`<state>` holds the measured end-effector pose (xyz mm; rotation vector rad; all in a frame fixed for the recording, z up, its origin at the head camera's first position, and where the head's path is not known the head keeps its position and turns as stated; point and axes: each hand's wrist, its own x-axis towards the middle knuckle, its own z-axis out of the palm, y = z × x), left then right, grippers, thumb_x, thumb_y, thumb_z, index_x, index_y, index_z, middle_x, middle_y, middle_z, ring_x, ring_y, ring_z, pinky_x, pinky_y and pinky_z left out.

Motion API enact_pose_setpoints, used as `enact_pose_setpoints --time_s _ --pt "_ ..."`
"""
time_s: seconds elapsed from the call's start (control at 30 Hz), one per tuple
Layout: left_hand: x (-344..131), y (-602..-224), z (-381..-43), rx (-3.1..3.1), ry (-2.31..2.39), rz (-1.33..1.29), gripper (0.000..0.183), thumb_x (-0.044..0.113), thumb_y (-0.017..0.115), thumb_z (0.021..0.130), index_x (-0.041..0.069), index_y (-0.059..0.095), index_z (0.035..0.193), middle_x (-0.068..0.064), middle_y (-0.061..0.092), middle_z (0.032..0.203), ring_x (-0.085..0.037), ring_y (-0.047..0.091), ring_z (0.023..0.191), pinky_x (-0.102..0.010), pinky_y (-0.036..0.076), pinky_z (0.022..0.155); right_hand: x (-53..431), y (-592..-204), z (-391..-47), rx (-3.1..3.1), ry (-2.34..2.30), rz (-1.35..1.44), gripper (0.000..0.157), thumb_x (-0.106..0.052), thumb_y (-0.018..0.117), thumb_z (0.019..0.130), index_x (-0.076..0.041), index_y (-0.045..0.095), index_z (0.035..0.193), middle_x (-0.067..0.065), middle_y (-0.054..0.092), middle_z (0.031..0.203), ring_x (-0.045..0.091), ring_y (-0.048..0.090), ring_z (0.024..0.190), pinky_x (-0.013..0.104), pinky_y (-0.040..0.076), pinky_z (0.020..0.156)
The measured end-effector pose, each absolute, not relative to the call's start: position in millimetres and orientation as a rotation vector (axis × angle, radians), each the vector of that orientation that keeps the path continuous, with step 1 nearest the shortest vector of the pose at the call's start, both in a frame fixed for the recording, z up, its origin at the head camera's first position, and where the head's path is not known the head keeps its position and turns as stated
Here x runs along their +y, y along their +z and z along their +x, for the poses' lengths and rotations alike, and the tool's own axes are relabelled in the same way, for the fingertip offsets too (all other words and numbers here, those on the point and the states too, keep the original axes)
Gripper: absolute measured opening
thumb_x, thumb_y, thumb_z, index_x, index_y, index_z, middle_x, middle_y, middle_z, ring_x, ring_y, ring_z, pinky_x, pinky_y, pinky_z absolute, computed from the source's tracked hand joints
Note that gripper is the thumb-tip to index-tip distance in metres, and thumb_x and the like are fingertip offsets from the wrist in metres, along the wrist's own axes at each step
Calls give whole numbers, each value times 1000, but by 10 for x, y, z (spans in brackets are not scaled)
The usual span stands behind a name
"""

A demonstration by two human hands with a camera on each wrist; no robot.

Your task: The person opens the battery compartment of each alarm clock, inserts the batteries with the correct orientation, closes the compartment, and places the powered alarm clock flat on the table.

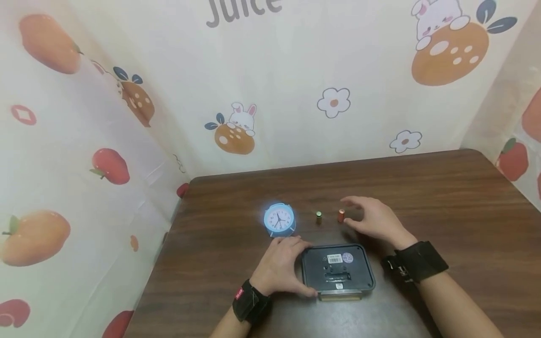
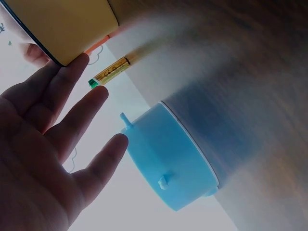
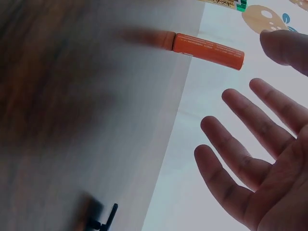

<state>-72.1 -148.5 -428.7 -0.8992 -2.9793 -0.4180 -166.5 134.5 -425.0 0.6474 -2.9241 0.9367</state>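
Your left hand (image 1: 282,265) grips the black case (image 1: 355,270) at its left end, thumb on the corner nearest you and forefinger by the far corner, its other fingers spread loose. Your right hand (image 1: 375,220) hovers beyond the case's far edge with thumb and fingers apart — it holds nothing, and the right wrist view shows a gap between it and the orange battery (image 3: 209,51). That battery stands upright beyond the middle of the case's far edge; the gold battery (image 2: 111,70) with a green end stands upright past the same edge, farther left. Off the case's far left corner sits the blue alarm clock (image 1: 280,220), right by your left fingers; whether they touch it, you cannot tell.

Expect the case to be stiff, probably hard plastic, and manageable with one hand; its rims look like the best hold, clear of the recess (image 1: 338,276) and white label (image 1: 335,258) on the upturned side. Each battery is likely rigid, smooth and a little heavy for its size — narrow at the base, so a nudge could topple it. Take one by its sides, between thumb and forefinger, around mid-height. The clock looks light and hard-shelled, best held round its body.
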Motion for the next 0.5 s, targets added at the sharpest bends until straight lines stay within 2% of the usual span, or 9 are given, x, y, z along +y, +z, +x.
enact_pose_setpoints --time_s 0.5 --pt "-1490 -4271 -659 -2966 -441 -905 94 85 66 54 29 56 129 14 62 127 -11 50 128 -40 40 103 1232 -4283 -1666 -2904 991 634 41 -24 75 82 -11 64 119 9 68 115 32 64 105 52 52 84"
